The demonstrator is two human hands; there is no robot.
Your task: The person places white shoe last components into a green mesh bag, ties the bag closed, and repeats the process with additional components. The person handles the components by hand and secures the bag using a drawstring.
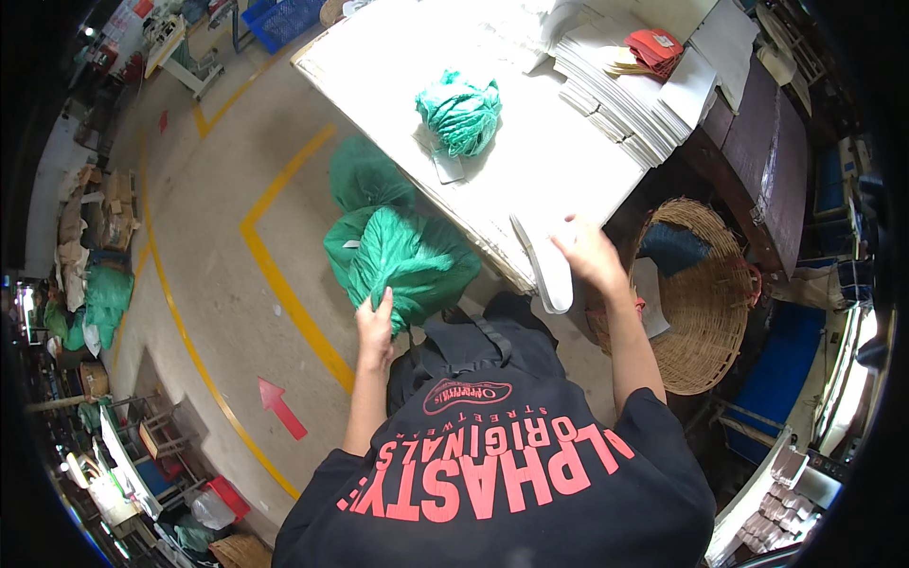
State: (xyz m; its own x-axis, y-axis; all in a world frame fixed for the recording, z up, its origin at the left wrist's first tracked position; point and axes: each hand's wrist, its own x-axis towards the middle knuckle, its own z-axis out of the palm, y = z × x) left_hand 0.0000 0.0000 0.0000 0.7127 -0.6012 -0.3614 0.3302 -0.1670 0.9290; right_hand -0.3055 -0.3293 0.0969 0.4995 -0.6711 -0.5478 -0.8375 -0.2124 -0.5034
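My left hand (375, 327) is closed round the gathered edge of a big green sack (402, 260), which bulges beside the table. At the near corner of the white table (379, 71), my right hand (592, 256) has its fingers curled at a pair or small stack of white insole-shaped pieces (549, 275). These tilt over the table's edge, and the fingertips partly hide behind them. On the tabletop lies a bunched green net bundle (459, 114), with a small pale card (448, 168) by it. A second green bag (365, 175) is on the floor past the sack.
Stacked white sheets (615, 104) and a red piece (655, 49) sit at the table's far right. A wicker basket (705, 331) stands right of me, holding a few things. Yellow lines (284, 284) and a red arrow (282, 407) mark the floor at left.
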